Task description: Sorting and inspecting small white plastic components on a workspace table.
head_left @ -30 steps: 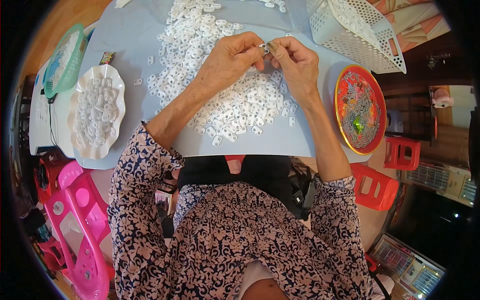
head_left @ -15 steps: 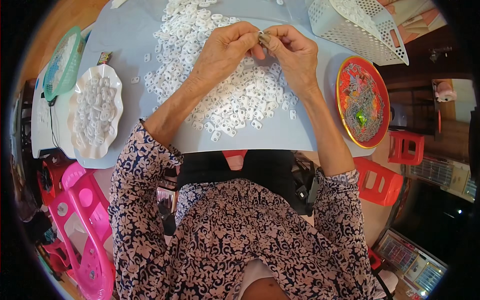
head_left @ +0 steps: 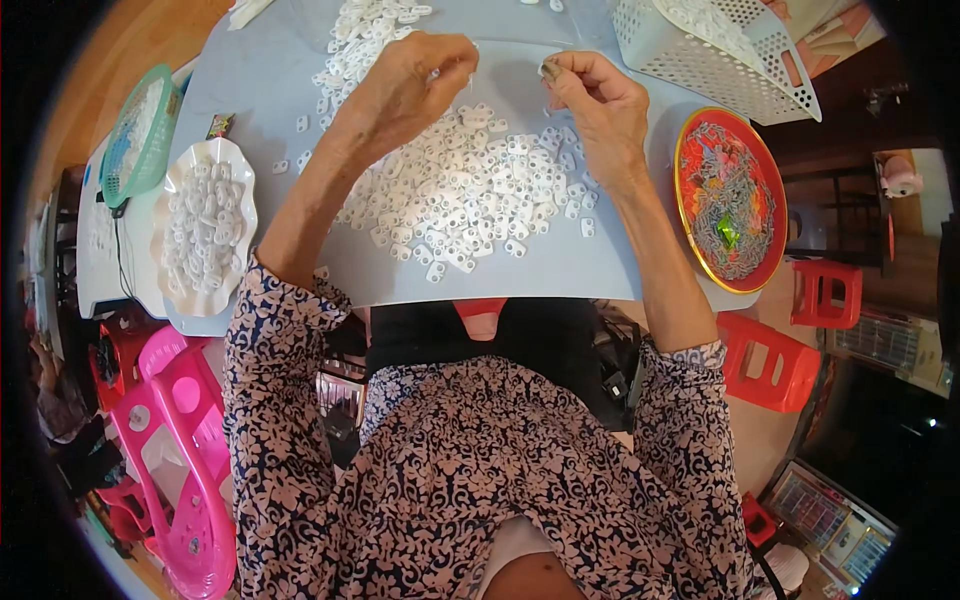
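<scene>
My left hand [head_left: 425, 78] is over the left part of a heap of small white oval plastic pieces with holes [head_left: 470, 190]. Its fingers curl in toward the thumb, and what they hold, if anything, is hidden. Apart from it, on the right, my right hand [head_left: 600, 105] is closed in a pinch of thumb and forefinger above the grey-blue table [head_left: 585, 260]. Whatever sits at those fingertips is too small to name. Beyond my left hand, more white pieces [head_left: 355, 40] spread toward the far edge.
On the left, a scalloped white dish [head_left: 240, 235] holds similar white pieces, with a green basket [head_left: 112, 165] behind it. A red, gold-rimmed tray [head_left: 772, 200] of small grey metal parts lies right. A perforated white basket [head_left: 690, 80] stands far right. Red stools [head_left: 765, 365] are below.
My hands were together at the fingertips over the heap and have come apart. The left has moved left, while the right has shifted slightly right.
</scene>
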`<state>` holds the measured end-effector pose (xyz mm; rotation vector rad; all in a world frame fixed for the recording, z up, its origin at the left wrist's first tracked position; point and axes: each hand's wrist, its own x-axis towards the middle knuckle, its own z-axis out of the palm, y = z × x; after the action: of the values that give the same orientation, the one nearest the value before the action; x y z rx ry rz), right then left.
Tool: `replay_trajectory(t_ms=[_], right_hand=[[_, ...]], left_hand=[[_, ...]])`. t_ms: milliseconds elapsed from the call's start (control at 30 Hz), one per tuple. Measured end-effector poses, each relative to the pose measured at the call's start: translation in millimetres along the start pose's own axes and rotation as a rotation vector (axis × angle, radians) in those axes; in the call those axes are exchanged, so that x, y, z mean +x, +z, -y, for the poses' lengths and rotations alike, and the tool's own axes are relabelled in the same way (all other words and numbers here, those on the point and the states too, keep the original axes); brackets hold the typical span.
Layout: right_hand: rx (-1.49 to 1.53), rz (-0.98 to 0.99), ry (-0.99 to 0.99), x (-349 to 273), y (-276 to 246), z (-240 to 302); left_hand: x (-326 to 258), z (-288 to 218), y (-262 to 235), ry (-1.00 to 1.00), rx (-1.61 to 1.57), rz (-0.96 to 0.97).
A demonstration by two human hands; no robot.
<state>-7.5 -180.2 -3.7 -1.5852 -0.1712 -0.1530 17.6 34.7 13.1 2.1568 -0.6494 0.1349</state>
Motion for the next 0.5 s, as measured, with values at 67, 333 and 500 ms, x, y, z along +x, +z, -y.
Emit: replay_trajectory(t_ms=[67,333,500], right_hand=[[-0.011,-0.001,0.021,-2,-1,-1],[0.019,0.003,-0.027,-2,4,-5],[-0.009,0.023,-0.039,-3,3,-3]], left_hand=[[1,-1,3,0.339,0.21,0.026],[-17,-8,18,0.263,0.36,0.137],[-11,-6,17,0.121,0.155,0.118]])
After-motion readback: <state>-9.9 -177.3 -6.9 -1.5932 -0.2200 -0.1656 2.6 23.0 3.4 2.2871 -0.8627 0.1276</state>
